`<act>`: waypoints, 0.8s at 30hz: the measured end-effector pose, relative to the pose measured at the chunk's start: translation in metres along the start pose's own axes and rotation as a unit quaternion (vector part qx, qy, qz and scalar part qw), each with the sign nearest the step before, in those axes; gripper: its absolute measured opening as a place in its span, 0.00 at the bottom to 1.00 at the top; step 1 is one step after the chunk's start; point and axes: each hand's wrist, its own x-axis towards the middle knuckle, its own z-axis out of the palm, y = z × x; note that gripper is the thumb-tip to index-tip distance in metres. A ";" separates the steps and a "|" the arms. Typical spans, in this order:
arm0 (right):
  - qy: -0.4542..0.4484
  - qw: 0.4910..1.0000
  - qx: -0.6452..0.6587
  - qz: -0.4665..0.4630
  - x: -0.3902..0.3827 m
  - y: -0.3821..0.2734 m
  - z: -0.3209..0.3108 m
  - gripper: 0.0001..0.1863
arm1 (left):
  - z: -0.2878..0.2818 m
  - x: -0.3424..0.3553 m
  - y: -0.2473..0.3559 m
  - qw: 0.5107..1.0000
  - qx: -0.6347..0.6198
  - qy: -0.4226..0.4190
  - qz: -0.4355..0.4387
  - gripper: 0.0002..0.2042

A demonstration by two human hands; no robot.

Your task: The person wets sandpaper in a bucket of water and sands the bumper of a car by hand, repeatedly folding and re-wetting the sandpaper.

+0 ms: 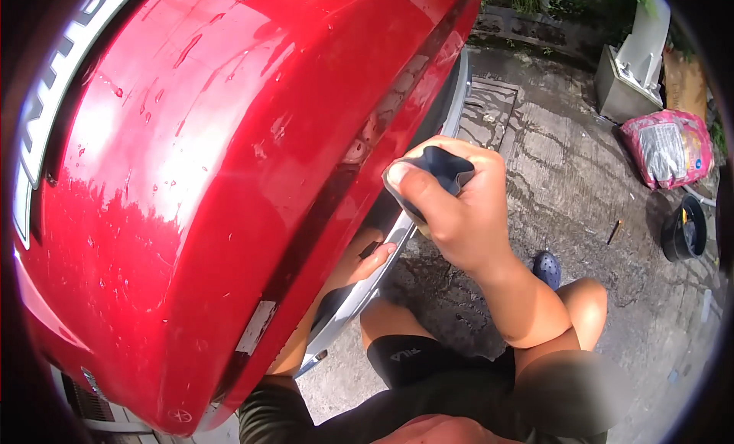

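Observation:
A glossy red car body panel (206, 176), dotted with water drops, fills the left and centre, with a long recessed slot and a silver lower trim (336, 329) along its right side. My right hand (459, 207) grips a dark, folded pad or cloth (442, 167) just beside the panel's edge, thumb pressed on it. My left hand (359, 264), partly hidden by the red bodywork, has its fingers extended against the lower edge and trim, below my right hand.
Wet concrete ground (558, 199) lies to the right, with a pink sack (669, 146), a black bucket (682, 234) and a metal post base (627, 89). My bent legs and a blue clog (547, 268) show below.

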 end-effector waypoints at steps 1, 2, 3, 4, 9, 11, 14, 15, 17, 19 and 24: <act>0.012 0.993 -0.086 -0.083 0.015 0.004 -0.003 0.08 | 0.002 -0.001 -0.002 1.000 0.002 0.003 0.000 0.19; 0.008 0.998 -0.039 -0.052 0.010 0.005 -0.002 0.08 | 0.006 -0.001 -0.006 1.000 -0.003 0.016 0.014 0.19; 0.004 1.000 0.008 -0.020 -0.001 0.006 0.006 0.09 | 0.007 -0.001 -0.009 0.999 -0.007 0.030 0.029 0.19; 0.008 0.999 -0.032 -0.024 -0.015 0.008 0.014 0.09 | 0.004 0.006 -0.007 0.997 -0.028 0.011 0.069 0.19; 0.029 0.999 0.034 -0.005 -0.005 0.007 0.007 0.09 | 0.000 -0.003 -0.005 0.995 -0.021 -0.082 -0.044 0.20; 0.050 0.998 0.025 0.011 -0.007 0.014 0.008 0.08 | -0.008 0.004 0.003 0.998 0.044 -0.039 0.036 0.13; -0.070 0.986 -0.076 -0.133 -0.030 0.036 0.021 0.07 | -0.013 0.006 0.009 0.998 0.051 -0.003 0.032 0.14; -0.073 0.987 -0.074 -0.127 -0.028 0.028 0.021 0.07 | -0.012 0.008 0.009 0.998 0.048 0.010 0.037 0.14; 0.031 0.999 -0.006 -0.025 -0.020 0.011 0.017 0.07 | -0.008 0.009 0.008 0.997 0.043 0.037 0.044 0.16; 0.028 0.999 0.010 -0.010 -0.023 0.014 0.020 0.07 | -0.014 0.008 0.008 0.997 0.050 0.052 0.035 0.16; -0.007 0.997 -0.044 -0.060 -0.035 0.016 0.028 0.05 | -0.022 0.007 0.016 0.994 -0.015 0.106 0.006 0.19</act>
